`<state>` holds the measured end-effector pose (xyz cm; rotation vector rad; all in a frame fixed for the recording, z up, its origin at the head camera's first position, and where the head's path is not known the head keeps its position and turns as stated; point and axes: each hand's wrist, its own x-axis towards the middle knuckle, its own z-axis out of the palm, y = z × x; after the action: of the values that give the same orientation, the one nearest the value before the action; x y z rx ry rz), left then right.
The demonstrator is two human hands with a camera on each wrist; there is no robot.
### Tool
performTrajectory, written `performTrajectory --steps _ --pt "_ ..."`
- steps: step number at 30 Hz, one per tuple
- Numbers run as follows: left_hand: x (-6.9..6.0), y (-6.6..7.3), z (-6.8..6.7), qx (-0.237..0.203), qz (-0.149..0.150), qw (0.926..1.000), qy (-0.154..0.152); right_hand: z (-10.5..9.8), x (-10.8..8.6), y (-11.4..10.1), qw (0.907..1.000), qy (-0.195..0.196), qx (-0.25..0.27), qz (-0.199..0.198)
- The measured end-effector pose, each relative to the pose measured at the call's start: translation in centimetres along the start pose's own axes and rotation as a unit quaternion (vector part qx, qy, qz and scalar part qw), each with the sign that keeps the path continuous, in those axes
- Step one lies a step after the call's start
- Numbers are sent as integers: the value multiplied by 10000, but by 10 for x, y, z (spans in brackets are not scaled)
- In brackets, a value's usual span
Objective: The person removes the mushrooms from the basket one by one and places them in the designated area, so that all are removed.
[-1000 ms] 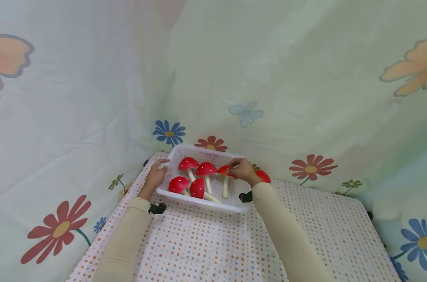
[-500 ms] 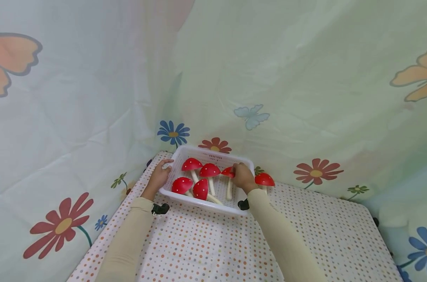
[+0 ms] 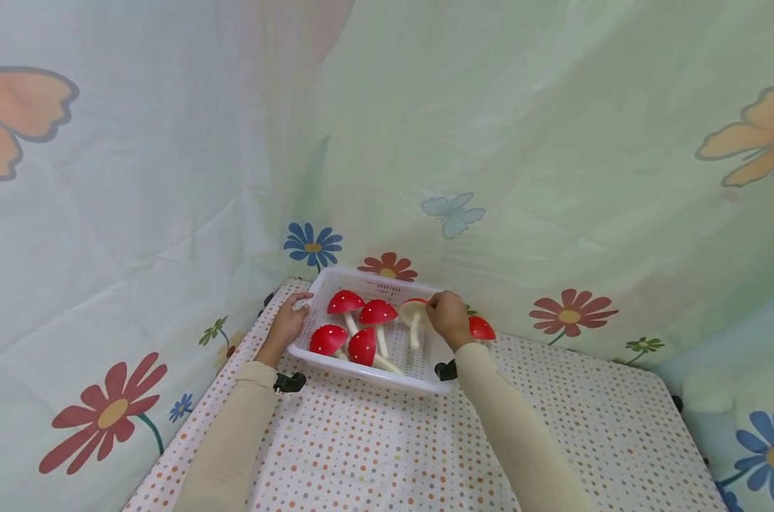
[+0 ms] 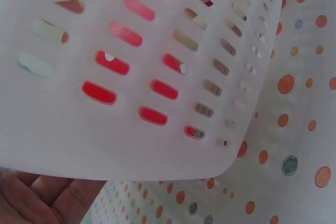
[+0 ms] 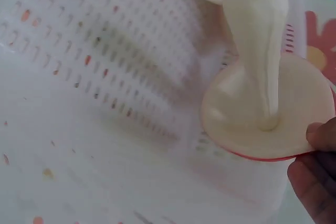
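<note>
A white perforated plastic basket (image 3: 361,369) holds several toy mushrooms with red, white-dotted caps and pale stems, such as the mushroom (image 3: 345,302) at its back left. My right hand (image 3: 449,318) pinches the cap rim of one mushroom (image 5: 257,77) over the basket's right part. In the right wrist view the thumb lies on the cap's cream underside and the stem points away from the hand. At the basket's left end my left hand (image 3: 287,321) grips the rim. Only part of that hand (image 4: 47,198) shows below the basket wall in the left wrist view.
Another red mushroom (image 3: 482,328) stands just outside the basket's right end, partly hidden by my right hand. A dotted cloth (image 3: 374,441) covers the table. Behind and to the left hangs a curtain (image 3: 553,199) with printed flowers and butterflies.
My right hand has lifted and tilted the mushroom at the right, so its pale underside now faces the head camera. The left hand stays on the rim. The head view has shifted slightly.
</note>
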<state>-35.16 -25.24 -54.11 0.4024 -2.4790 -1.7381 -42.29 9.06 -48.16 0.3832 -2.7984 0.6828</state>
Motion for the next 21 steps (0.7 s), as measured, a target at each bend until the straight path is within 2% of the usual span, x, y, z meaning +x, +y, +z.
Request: performTrajectory --steps 7,11,13,17,21 --pt "2 -3 -8 37 -12 10000 40 -38 -3 14 9949 910 417 -133" --pt "3 -2 -11 -24 -53 10000 20 -66 -8 38 9883 1494 169 -265" --pt "3 -2 -12 -19 -53 10000 47 -77 -12 55 9857 1655 -9 -313" --pt "4 -3 -13 42 18 9999 116 -91 -26 98 9868 1561 -376 -225" --pt "4 -4 -16 82 54 9998 163 -92 -40 135 9860 1306 -978 -336"
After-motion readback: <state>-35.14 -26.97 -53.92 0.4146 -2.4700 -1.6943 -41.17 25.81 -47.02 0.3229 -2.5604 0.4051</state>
